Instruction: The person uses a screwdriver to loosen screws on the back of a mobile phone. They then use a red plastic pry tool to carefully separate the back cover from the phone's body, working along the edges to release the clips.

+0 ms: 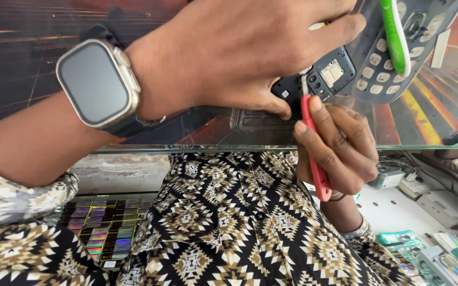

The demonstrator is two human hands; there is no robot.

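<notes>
Both hands on an opened phone at the glass counter

My left hand (239, 53) lies over a small dark phone body (319, 79), fingers curled down on it and thumb pinning its near edge, so it is clamped on the phone. The back is off: I can see a pale metal card slot and dark plastic framing just past my knuckles. Most of the phone is hidden under that hand. A smartwatch (97, 82) with a rounded rectangular grey face and pale metal case sits on my left wrist, big in the view and blocking much of the counter behind it.

My right hand (337, 145) comes up from below, closed tight round a red-handled tool (314, 153), slim and smooth, held upright. Its thin metal tip touches the phone's near edge, right beside my left thumb. The 2 hands are nearly touching there.

Beyond my left fingertips lies a grey keypad sheet (388, 69) with rows of pale oval keys, and a bright green plastic tool (397, 37), glossy and curved, rests across it. All this sits on a glass counter top (186, 148) over a dark printed mat with orange streaks.

Below the glass edge, under my left forearm, a tray of small shiny rectangular parts (104, 233) shows rainbow reflections. Under my right wrist is a white shelf with packets and small boxes (430, 254), too blurred to tell apart. My patterned black, tan and white shirt (239, 228) fills the middle
</notes>
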